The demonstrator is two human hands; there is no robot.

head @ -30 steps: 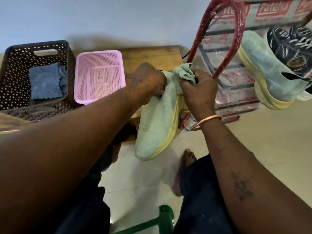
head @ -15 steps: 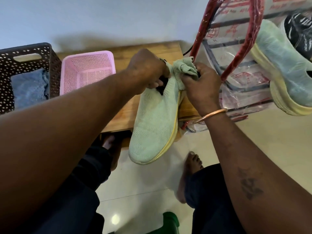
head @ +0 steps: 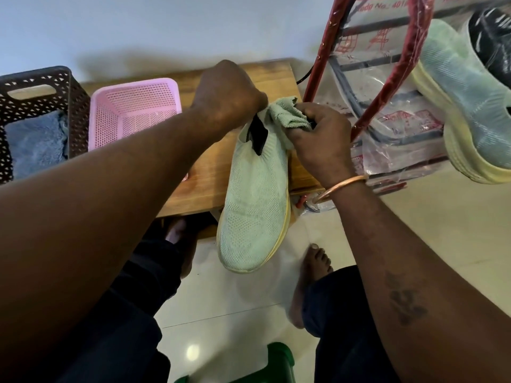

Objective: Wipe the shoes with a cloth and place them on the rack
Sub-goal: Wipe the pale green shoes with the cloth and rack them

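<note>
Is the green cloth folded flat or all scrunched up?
Scrunched up. The green cloth is bunched in the right hand, pressed against the heel end of the green shoe that the left hand holds.

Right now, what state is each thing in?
shoe: held in the air, gripped at the heel by the left hand.
cloth: bunched in the right hand, pressed on the shoe's collar.
pink basket: upright on the bench.
brown basket: holds a blue cloth.
rack: carries the matching shoe and a black shoe.
</note>
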